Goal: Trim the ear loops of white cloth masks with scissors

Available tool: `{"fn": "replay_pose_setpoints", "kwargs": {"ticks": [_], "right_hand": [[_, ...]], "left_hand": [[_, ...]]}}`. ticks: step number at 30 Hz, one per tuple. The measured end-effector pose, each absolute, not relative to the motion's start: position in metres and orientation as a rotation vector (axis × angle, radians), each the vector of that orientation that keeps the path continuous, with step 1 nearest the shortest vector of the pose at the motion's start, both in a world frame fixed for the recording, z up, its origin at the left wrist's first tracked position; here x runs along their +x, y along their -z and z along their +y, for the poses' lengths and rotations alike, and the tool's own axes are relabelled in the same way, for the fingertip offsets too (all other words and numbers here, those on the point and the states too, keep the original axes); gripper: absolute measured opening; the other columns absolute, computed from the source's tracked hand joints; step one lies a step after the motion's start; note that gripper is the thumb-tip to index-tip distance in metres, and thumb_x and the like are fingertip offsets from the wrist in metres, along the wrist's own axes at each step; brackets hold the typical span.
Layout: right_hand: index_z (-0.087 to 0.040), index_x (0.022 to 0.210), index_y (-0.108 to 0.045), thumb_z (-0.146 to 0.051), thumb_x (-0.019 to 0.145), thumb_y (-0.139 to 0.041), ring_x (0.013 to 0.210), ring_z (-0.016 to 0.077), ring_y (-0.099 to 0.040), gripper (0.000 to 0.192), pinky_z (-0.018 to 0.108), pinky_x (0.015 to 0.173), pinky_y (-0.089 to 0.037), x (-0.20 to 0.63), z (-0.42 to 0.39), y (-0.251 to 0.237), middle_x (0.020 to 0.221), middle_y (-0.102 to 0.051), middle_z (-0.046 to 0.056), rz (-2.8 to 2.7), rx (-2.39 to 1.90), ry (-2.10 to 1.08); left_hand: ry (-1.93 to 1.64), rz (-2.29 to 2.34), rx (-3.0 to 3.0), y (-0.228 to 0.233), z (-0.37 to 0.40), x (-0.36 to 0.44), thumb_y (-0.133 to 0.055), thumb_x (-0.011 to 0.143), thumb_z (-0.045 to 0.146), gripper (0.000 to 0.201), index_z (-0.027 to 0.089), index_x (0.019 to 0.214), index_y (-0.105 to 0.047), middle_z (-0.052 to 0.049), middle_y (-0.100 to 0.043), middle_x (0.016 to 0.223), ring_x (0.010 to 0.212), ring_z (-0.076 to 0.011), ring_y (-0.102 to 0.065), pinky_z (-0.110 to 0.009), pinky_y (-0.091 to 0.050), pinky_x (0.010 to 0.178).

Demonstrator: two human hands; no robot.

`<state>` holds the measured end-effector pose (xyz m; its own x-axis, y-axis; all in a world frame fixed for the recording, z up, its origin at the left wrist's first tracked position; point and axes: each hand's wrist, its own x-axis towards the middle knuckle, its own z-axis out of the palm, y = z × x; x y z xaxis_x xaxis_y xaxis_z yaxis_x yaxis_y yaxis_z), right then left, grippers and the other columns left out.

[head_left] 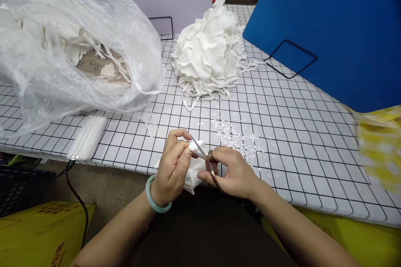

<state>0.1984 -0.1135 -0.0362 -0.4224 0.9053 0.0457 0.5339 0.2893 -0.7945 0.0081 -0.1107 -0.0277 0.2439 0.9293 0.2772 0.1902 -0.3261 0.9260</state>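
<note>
At desk edge, both hands meet over one white fabric piece (pixel 196 171). Left hand (pixel 173 167) pinches its top edge, fingers closed on it. Right hand (pixel 234 173) is clamped on small scissors (pixel 205 156); blades point up-left toward the left fingertips, long axis diagonal, tip just beside the pinch. Right hand nearer the cut. White clippings (pixel 238 137) scattered just beyond on the grid-patterned desk (pixel 297 142). Farther back: pile of white pieces (pixel 209 54), clear plastic bag (pixel 72 50) left, blue board (pixel 328 21) right.
</note>
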Motion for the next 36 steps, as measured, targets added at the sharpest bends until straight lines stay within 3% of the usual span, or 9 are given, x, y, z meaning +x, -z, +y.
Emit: {"fn": "replay_pose_setpoints", "kwargs": {"ticks": [7, 15, 30, 36], "right_hand": [[-0.022, 0.056, -0.045, -0.062, 0.081, -0.069, 0.053, 0.0145, -0.050, 0.053, 0.030, 0.059, -0.040, 0.198, -0.113, 0.036, 0.054, -0.057, 0.000, -2.067, -1.303, -1.005], [-0.022, 0.055, -0.044, -0.064, 0.080, -0.069, 0.052, 0.0140, -0.049, 0.054, 0.029, 0.059, -0.040, 0.198, -0.112, 0.035, 0.053, -0.056, 0.000, -2.017, -1.300, -1.065], [-0.021, 0.054, -0.041, -0.067, 0.083, -0.061, 0.053, 0.0116, -0.045, 0.058, 0.025, 0.055, -0.037, 0.200, -0.116, 0.037, 0.053, -0.050, -0.001, -1.984, -1.357, -1.120], [-0.021, 0.055, -0.039, -0.065, 0.083, -0.063, 0.052, 0.0111, -0.043, 0.057, 0.023, 0.054, -0.035, 0.210, -0.124, 0.043, 0.053, -0.048, -0.002, -1.929, -1.445, -1.113]], "left_hand": [[-1.127, 1.028, 1.786, 0.029, -0.112, 0.009, -0.035, 0.104, 0.023, 0.031, 0.018, 0.079, -0.052, -0.009, -0.048, 0.101, 0.101, -0.0223, -0.049, -0.035, -0.045, 0.084], [-1.145, 0.970, 1.866, 0.031, -0.113, 0.010, -0.036, 0.103, 0.016, 0.026, 0.019, 0.088, -0.057, -0.008, -0.051, 0.093, 0.109, -0.0236, -0.047, -0.036, -0.043, 0.092], [-1.140, 0.923, 1.934, 0.033, -0.110, 0.015, -0.036, 0.101, 0.008, 0.024, 0.018, 0.089, -0.055, -0.008, -0.051, 0.098, 0.110, -0.0208, -0.046, -0.033, -0.044, 0.090], [-1.107, 0.881, 1.971, 0.033, -0.107, 0.025, -0.037, 0.100, 0.006, 0.025, 0.018, 0.087, -0.054, -0.007, -0.051, 0.090, 0.109, -0.0212, -0.046, -0.034, -0.044, 0.091]]}}
